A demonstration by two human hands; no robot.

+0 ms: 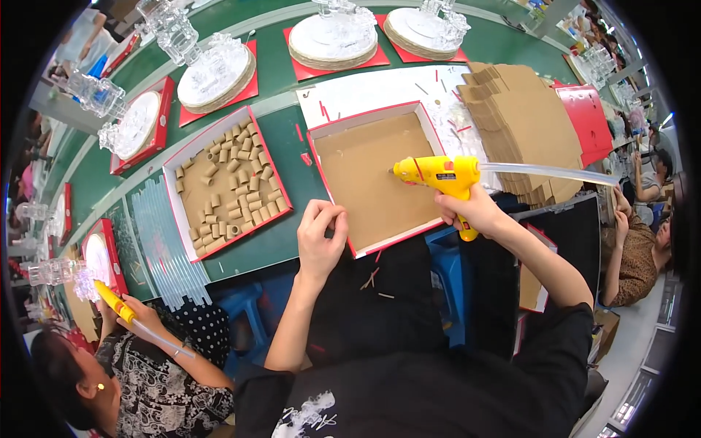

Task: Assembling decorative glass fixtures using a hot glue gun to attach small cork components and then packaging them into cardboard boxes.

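Observation:
My right hand (471,212) is wrapped round the handle of a yellow hot glue gun (439,174). The gun's nozzle points left over a shallow open box (380,169) with a brown cardboard base and red-edged white walls. A long clear glue stick (548,171) runs out of the gun's back to the right. At the box's near left wall is my left hand (321,237), its fingers curled and pinched together. Whether it grips the wall or some small thing is hidden.
Left stands another box (281,191) with many short cardboard tubes (248,171). Clear glue sticks (166,237) lie beside it. Cut cardboard sheets (522,124) are stacked right. Round white-topped pieces (332,36) line the back. A co-worker's hand (142,314) holds another glue gun at left.

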